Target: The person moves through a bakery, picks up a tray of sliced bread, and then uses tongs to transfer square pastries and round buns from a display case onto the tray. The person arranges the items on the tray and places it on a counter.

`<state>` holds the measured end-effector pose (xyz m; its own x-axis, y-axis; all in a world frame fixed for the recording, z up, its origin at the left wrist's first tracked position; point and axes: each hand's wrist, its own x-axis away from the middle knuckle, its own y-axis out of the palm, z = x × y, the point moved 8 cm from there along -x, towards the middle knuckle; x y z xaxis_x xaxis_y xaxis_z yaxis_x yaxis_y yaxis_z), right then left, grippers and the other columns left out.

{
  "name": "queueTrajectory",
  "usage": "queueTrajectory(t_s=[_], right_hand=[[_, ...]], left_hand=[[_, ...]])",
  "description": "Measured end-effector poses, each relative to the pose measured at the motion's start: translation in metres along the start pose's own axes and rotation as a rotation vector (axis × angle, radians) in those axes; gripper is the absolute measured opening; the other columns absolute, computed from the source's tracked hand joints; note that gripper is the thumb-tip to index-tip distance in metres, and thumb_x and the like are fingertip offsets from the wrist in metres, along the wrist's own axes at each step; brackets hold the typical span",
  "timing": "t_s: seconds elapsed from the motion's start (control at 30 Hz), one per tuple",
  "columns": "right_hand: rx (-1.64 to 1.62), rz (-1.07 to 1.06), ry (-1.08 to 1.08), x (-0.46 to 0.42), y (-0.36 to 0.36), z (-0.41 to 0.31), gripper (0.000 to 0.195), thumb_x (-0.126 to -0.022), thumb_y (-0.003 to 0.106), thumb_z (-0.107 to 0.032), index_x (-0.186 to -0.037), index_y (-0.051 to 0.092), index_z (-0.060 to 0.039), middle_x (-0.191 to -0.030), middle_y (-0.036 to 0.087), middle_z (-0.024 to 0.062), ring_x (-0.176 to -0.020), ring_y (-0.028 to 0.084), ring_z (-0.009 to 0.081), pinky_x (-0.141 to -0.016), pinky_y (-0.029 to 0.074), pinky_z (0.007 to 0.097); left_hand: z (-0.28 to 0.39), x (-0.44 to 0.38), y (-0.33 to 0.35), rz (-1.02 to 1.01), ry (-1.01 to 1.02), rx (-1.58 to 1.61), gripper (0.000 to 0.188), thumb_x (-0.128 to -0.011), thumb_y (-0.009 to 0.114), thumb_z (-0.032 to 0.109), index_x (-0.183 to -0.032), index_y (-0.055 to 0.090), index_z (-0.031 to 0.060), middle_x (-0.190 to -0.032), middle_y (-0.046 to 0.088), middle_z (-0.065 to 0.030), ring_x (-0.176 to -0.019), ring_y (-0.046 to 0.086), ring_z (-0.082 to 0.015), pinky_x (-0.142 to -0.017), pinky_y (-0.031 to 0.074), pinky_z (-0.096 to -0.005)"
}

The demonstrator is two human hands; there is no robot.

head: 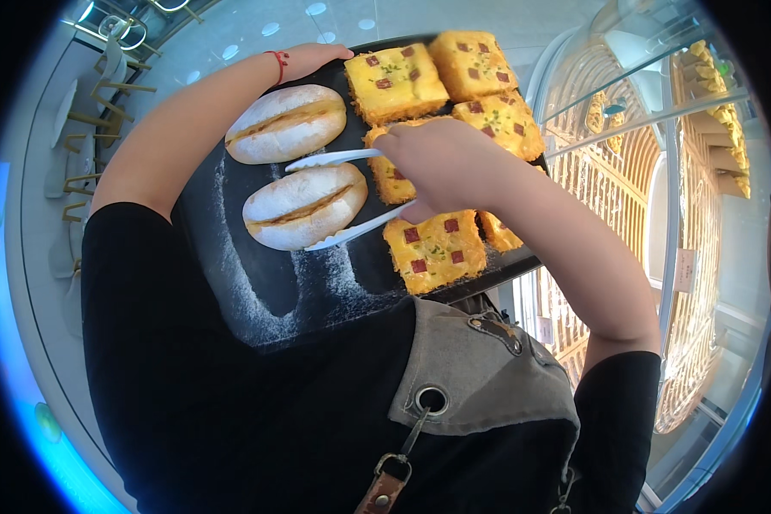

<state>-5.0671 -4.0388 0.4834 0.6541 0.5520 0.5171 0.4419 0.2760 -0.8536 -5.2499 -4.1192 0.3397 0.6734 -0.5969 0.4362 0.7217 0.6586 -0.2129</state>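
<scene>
My right hand [446,164] grips a pair of white tongs [385,221] over a black baking tray [257,283]. The tongs' arms are spread on either side of the nearer sugar-dusted split bun [305,205]; the lower arm runs along its edge. Just beyond lies a second powdered bun [286,125], whole and apart from the tongs. My left hand [311,59], with a red cord bracelet on the wrist, holds the tray's far rim. Several square toasts [395,80] with yellow topping, red meat cubes and green flecks fill the tray's right side, partly hidden by my right hand.
On the right stands a curved glass display case [629,103] with wooden slatted shelves [607,173] and several pastries [719,96] inside. White chairs with wooden legs [80,115] are at the far left. A grey apron [488,385] hangs over my chest.
</scene>
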Motion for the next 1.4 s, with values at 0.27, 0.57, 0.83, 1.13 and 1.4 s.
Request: queueTrajectory(t_s=[0.27, 0.57, 0.83, 1.13, 1.4], right_hand=[[-0.725, 0.397, 0.409, 0.243, 0.06, 0.087, 0.085, -0.055, 0.079, -0.034, -0.126, 0.046, -0.0011, -0.093, 0.057, 0.0055, -0.079, 0.058, 0.0206, -0.066, 0.049, 0.03], [-1.037, 1.696, 1.258, 0.503, 0.368, 0.146, 0.043, -0.076, 0.07, -0.004, -0.112, 0.048, 0.004, -0.088, 0.058, 0.0038, -0.07, 0.057, 0.0079, -0.059, 0.044, 0.0197], [-0.464, 0.89, 2.2, 0.634, 0.395, 0.349, 0.074, -0.067, 0.068, -0.056, -0.093, 0.061, 0.0133, -0.094, 0.063, 0.0268, -0.086, 0.062, 0.0353, -0.076, 0.047, 0.0413], [-0.613, 1.017, 2.349, 0.783, 0.418, 0.354, 0.069, -0.072, 0.065, -0.055, -0.098, 0.062, 0.0092, -0.095, 0.064, 0.0226, -0.089, 0.062, 0.0323, -0.076, 0.047, 0.041], [-0.16, 0.724, 2.035, 0.824, 0.467, 0.361, 0.049, -0.087, 0.046, -0.047, -0.115, 0.057, -0.0085, -0.11, 0.062, 0.0134, -0.097, 0.059, 0.0342, -0.08, 0.045, 0.044]], left_hand=[[0.023, -0.036, 0.024, -0.12, 0.172, 0.158, 0.04, -0.09, 0.046, 0.036, -0.111, 0.062, 0.0049, -0.109, 0.062, -0.0063, -0.097, 0.056, -0.0139, -0.089, 0.041, -0.029], [0.006, -0.072, 0.02, 0.099, -0.011, 0.341, 0.039, -0.087, 0.052, 0.041, -0.102, 0.062, 0.0066, -0.095, 0.064, -0.0052, -0.081, 0.06, -0.0148, -0.075, 0.046, -0.0274], [0.023, -0.047, 0.04, 0.094, -0.092, 0.348, 0.044, -0.086, 0.054, 0.045, -0.107, 0.062, 0.0068, -0.1, 0.064, -0.0054, -0.086, 0.061, -0.0154, -0.08, 0.046, -0.0275], [0.028, -0.054, 0.066, -0.009, -0.089, 0.504, 0.047, -0.085, 0.056, 0.044, -0.113, 0.06, 0.0063, -0.106, 0.064, -0.0041, -0.093, 0.06, -0.0158, -0.083, 0.046, -0.0268], [0.028, -0.074, 0.054, 0.015, -0.079, 0.391, 0.05, -0.086, 0.056, 0.046, -0.115, 0.059, 0.0057, -0.107, 0.063, -0.0065, -0.095, 0.06, -0.0179, -0.084, 0.046, -0.0297]])
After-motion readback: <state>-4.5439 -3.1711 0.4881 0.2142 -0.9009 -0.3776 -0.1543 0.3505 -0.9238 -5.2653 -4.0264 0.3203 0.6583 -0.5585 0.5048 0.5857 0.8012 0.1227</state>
